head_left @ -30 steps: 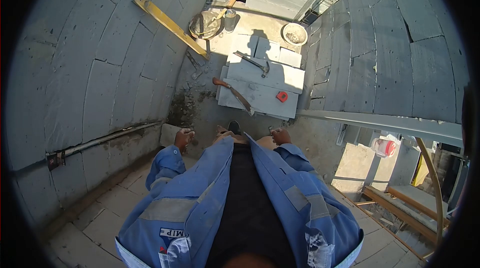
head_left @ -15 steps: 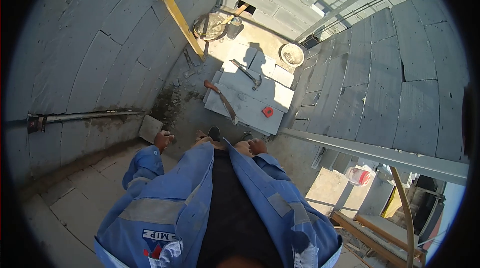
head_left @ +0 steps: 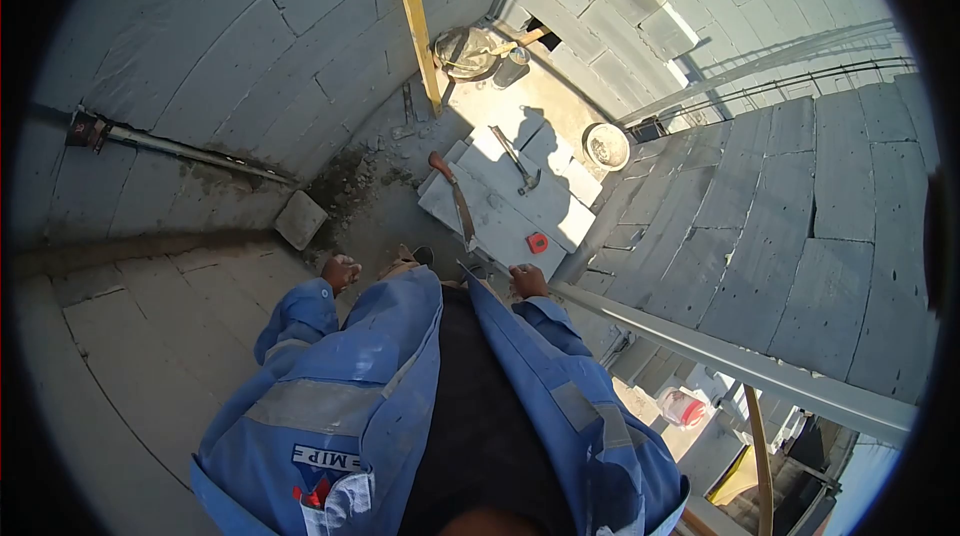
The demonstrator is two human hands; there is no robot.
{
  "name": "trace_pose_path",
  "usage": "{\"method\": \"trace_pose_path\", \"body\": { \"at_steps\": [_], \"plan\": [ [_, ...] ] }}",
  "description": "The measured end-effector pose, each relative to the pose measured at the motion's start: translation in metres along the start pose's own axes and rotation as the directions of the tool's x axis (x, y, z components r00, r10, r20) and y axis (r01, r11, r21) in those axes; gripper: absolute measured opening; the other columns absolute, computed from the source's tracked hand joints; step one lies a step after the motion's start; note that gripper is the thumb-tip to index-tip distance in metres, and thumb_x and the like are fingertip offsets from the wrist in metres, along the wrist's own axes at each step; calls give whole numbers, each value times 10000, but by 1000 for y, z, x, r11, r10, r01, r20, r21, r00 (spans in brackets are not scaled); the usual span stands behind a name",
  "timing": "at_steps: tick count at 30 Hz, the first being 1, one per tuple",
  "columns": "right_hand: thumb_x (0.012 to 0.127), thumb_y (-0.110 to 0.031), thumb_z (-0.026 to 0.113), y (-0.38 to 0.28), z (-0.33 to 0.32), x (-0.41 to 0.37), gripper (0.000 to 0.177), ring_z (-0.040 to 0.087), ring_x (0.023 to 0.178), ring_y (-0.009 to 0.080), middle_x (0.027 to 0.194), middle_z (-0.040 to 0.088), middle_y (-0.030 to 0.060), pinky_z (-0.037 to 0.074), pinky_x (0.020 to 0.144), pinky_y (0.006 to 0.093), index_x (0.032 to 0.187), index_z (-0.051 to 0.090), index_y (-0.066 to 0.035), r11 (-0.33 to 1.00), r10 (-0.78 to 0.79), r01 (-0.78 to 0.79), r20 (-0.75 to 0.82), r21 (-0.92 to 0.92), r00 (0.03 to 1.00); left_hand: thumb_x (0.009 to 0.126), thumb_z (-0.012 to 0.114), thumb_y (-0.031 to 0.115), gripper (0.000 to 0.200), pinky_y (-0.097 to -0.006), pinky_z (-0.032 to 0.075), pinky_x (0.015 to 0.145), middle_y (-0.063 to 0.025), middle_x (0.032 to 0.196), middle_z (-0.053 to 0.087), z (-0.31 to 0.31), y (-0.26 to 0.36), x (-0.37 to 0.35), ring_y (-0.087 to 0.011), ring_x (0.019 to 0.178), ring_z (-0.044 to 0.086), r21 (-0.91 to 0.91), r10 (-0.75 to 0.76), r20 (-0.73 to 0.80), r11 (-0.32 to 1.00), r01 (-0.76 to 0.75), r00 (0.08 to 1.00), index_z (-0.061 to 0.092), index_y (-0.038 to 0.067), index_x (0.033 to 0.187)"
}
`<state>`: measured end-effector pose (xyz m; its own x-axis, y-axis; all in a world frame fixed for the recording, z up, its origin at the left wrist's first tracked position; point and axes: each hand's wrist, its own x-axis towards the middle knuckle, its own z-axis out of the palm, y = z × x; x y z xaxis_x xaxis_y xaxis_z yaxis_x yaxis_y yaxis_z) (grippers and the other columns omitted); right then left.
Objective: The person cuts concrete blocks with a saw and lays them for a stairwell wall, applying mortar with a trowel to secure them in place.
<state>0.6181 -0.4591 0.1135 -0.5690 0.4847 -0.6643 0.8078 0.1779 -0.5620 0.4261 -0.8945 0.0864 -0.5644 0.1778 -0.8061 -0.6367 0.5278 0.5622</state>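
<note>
My left hand hangs beside the jacket, fingers loosely curled, with nothing seen in them. Just short of the stacked pale blocks, my right hand is curled too and shows nothing held. On the stack, a red tape measure lies closest to my right hand. A machete-like blade with a brown handle rests along the stack's left side. Farther back on the blocks is a claw hammer. A loose block piece sits on the ground by my left hand.
Block walls rise on the left, back and right. A yellow level leans at the left wall. Behind the stack are a sack, a dark container and a white basin. A metal rail crosses at right.
The view has turned, so the left wall's pipe now slants and the stack sits slightly farther right. Both hands have shifted a little right in view. The tools lie unmoved on the blocks.
</note>
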Motion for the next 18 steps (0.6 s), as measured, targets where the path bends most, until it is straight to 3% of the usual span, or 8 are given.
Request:
{"method": "trace_pose_path", "body": {
  "at_steps": [3, 5, 8, 12, 18],
  "plan": [
    [864, -314, 634, -1, -6, 2, 368, 666, 581, 224, 692, 684, 162, 507, 547, 362, 928, 692, 44, 1000, -19, 19, -46, 6, 999, 839, 723, 139, 463, -297, 464, 514, -143, 853, 684, 13, 11, -21, -174, 684, 646, 5, -48, -3, 999, 48, 999, 534, -76, 1203],
    [902, -312, 634, 12, -10, 8, 389, 668, 613, 195, 778, 700, 140, 528, 561, 334, 1008, 650, 62, 998, -54, 54, 10, -22, 998, 843, 720, 135, 458, -292, 456, 500, -144, 846, 679, 19, 11, -25, -171, 673, 643, 30, -48, -4, 998, 48, 999, 531, -72, 1205],
    [904, -312, 633, 35, -12, 11, 389, 662, 588, 196, 765, 694, 137, 523, 544, 337, 1010, 650, 61, 996, -85, 85, 1, -28, 996, 848, 718, 137, 452, -295, 461, 501, -144, 863, 676, 28, 14, -26, -176, 688, 648, 34, -58, 5, 998, 58, 998, 531, -73, 1203],
    [900, -314, 640, 74, -9, 19, 392, 656, 570, 193, 746, 686, 131, 515, 523, 344, 1007, 651, 63, 999, -26, 27, -24, 19, 999, 852, 709, 111, 440, -297, 501, 563, -156, 928, 674, 42, 30, -31, -189, 734, 664, 43, -19, -3, 999, 19, 1000, 527, -80, 1204],
    [873, -301, 644, 124, -1, 25, 376, 651, 566, 197, 717, 673, 128, 503, 507, 350, 943, 660, 68, 994, -68, 54, -152, -93, 986, 853, 703, 90, 467, -304, 527, 632, -178, 988, 664, 57, 43, -29, -201, 790, 671, 47, 72, 2, 996, -72, 997, 511, -98, 1234]
  ]
}}
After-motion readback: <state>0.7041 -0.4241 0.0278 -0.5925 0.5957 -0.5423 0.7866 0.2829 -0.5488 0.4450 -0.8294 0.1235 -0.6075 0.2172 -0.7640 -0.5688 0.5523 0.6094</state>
